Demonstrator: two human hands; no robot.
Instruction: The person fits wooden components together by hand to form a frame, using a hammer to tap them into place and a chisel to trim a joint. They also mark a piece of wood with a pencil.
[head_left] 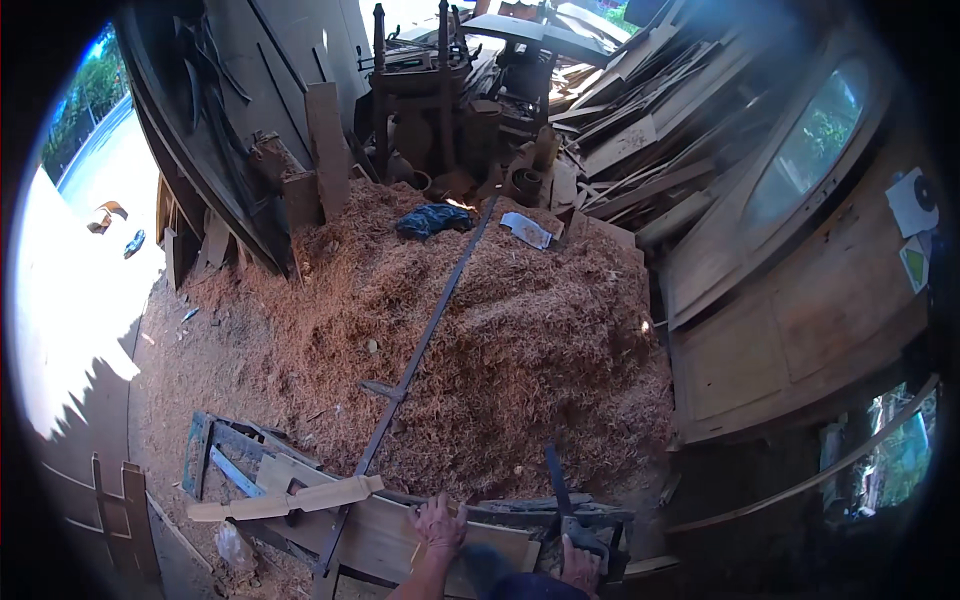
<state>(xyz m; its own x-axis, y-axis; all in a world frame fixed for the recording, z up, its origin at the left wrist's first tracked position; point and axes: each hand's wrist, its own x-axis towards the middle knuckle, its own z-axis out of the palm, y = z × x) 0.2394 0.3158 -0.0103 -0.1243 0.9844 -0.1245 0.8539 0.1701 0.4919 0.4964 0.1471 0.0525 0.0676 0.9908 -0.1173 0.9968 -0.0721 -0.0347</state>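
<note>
At the bottom edge my left hand (438, 524) rests with spread fingers on a pale wooden board (385, 535). My right hand (579, 563) is closed around the handle of a dark metal tool (560, 495) whose blade points up and away from me. A turned pale wooden piece (290, 499) lies across the boards to the left of my left hand. My forearms come in from the lower edge and are mostly cut off.
A large heap of reddish wood shavings (500, 320) fills the middle, crossed by a long dark metal bar (425, 335). Blue cloth (432, 219) lies on top. Stacked planks (640, 120) stand at back right, a wooden door panel (800, 300) at right, a blue frame (215, 455) at lower left.
</note>
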